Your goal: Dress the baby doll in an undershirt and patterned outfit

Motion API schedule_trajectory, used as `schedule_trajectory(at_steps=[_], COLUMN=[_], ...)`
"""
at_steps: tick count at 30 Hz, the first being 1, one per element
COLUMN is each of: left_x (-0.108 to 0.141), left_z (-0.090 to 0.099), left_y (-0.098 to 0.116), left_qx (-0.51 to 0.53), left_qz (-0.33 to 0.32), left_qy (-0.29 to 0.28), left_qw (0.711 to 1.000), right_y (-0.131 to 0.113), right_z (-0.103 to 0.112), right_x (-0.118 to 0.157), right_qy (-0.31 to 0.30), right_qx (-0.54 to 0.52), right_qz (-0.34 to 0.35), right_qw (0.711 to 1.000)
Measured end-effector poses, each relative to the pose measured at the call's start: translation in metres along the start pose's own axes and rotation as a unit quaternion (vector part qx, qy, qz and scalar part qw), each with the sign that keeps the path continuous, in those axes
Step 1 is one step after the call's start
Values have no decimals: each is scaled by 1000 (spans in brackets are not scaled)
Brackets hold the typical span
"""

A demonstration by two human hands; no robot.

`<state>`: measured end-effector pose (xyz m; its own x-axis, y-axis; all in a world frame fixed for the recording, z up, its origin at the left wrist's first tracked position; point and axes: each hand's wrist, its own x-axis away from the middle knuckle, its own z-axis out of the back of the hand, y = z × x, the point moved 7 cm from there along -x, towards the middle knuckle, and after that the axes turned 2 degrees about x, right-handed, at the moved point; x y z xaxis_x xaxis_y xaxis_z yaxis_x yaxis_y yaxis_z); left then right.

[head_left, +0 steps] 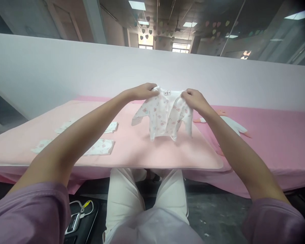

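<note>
Your left hand pinched one shoulder of a small white shirt, and your right hand pinched the other shoulder. The thumbs and fingers were closed on the cloth, and the hands were apart, one at each side of the neck. The shirt hung between and below your hands, over the table, and a printed label was visible inside its neck. To the left of your left hand, and nearer to you, some printed clothes lay in two rows on the table, partly hidden by your arm. To the right of your right hand, a doll in white clothes lay on a pink cloth, also partly hidden.
</note>
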<state>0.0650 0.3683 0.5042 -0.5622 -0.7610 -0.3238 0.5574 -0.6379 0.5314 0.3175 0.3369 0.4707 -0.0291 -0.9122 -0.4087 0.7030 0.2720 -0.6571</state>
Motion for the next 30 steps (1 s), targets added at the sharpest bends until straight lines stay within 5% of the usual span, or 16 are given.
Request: schedule_trajectory(at_steps=[9,17,23,30], left_x=[2,6,10,9], left_z=[-20,-36,-26,-15], left_y=[28,60,71,64], left_qx=[87,164,166,161], left_qz=[-53,-68,-65,-76], left_qy=[41,72,130,124], left_qw=[994,981,975,976], right_y=[-12,-50,-71,-66], right_z=[-17,-34,-29,-19], right_x=[8,22,39,39], right_qy=[-13,-63,-69,-46], right_qx=[-109,-199,-219,-254], right_qz=[-15,101,143,159], right_qw=[994,973,963,953])
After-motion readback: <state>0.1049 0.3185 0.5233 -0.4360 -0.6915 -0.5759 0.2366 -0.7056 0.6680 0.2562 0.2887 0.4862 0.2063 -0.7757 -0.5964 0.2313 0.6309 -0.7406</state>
